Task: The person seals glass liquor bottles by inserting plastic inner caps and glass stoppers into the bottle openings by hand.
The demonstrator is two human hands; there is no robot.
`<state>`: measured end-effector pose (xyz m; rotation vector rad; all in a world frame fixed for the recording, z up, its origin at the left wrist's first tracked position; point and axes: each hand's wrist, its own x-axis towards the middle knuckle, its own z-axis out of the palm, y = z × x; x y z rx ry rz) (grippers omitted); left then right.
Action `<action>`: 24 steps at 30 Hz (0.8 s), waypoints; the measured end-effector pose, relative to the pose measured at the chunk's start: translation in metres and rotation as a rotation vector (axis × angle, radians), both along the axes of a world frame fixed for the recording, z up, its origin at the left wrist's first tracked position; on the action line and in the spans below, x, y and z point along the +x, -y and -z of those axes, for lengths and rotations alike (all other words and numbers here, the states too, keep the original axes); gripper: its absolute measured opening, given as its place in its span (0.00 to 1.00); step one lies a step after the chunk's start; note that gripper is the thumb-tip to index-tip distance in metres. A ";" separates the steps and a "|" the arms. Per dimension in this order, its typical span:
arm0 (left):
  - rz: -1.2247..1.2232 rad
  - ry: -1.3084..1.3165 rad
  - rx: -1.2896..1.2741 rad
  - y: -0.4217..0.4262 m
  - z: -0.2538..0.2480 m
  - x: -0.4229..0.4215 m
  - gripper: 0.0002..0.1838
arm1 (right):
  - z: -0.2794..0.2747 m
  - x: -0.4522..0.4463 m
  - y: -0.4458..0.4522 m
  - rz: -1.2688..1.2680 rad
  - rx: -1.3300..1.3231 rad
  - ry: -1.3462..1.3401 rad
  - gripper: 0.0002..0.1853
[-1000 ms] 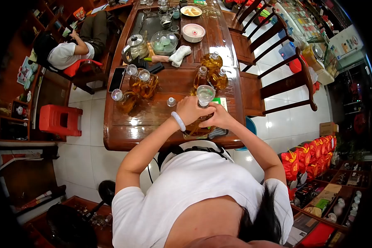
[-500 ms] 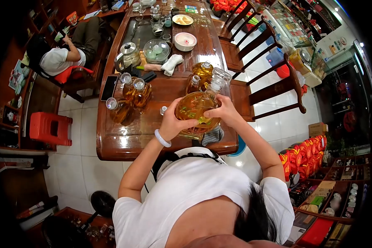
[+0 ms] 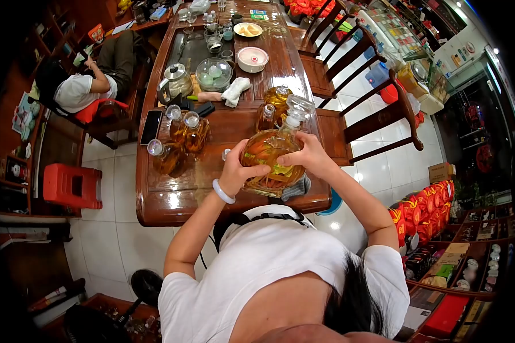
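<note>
A round glass bottle of amber liquid, with leafy or root-like pieces inside, is held between my two hands over the table's near edge. It leans, its stoppered neck pointing away and to the right. My left hand grips its left side, thumb across the front. My right hand holds the right side near the neck. Beyond it stand a small amber bottle and a rounder one. Several stoppered amber bottles stand at the left. A grey cloth lies beside the held bottle.
On the wooden table are a phone, a kettle, a glass bowl, a white towel and a lidded bowl. Chairs line the right side. A person sits at the left.
The held bottle has gone from upright to leaning, its neck now toward the upper right and its round side showing. Both hands have shifted to its sides.
</note>
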<state>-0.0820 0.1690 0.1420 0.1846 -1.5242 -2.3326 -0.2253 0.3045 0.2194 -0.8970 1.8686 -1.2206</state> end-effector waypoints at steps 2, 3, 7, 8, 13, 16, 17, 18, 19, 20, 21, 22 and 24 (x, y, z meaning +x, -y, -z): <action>0.025 0.019 -0.041 0.005 -0.001 0.000 0.33 | 0.004 -0.003 0.001 -0.014 0.000 -0.036 0.28; 0.050 0.036 -0.084 0.009 -0.002 0.000 0.33 | 0.007 -0.004 0.001 -0.027 -0.002 -0.074 0.29; 0.066 0.085 -0.199 0.022 0.006 -0.009 0.31 | 0.027 0.001 0.002 -0.098 0.017 -0.248 0.30; 0.051 0.132 -0.348 0.019 0.005 -0.013 0.31 | 0.041 0.000 0.002 -0.119 -0.006 -0.282 0.30; -0.022 0.273 -0.849 0.003 0.029 -0.027 0.25 | 0.108 0.008 -0.002 -0.148 -0.079 -0.401 0.29; -0.077 0.327 -0.889 -0.014 0.059 -0.032 0.20 | 0.140 0.011 -0.011 -0.162 0.076 -0.375 0.28; -0.085 0.375 -0.949 -0.019 0.068 -0.030 0.17 | 0.146 0.012 -0.015 -0.183 0.177 -0.391 0.28; -0.083 0.369 -0.915 -0.023 0.076 -0.028 0.16 | 0.140 0.008 -0.016 -0.288 0.299 -0.317 0.28; -0.079 0.381 -0.899 -0.027 0.090 -0.028 0.16 | 0.129 0.003 -0.019 -0.297 0.313 -0.305 0.28; -0.123 0.315 -0.920 -0.034 0.107 -0.029 0.16 | 0.117 -0.002 -0.023 -0.337 0.300 -0.465 0.28; -0.166 0.249 -0.941 -0.040 0.123 -0.028 0.16 | 0.113 -0.009 -0.027 -0.377 0.283 -0.624 0.29; -0.175 0.250 -0.945 -0.043 0.132 -0.030 0.16 | 0.114 -0.021 -0.032 -0.374 0.184 -0.726 0.30; -0.159 0.283 -0.941 -0.045 0.142 -0.033 0.15 | 0.100 -0.036 -0.026 -0.520 0.092 -0.859 0.35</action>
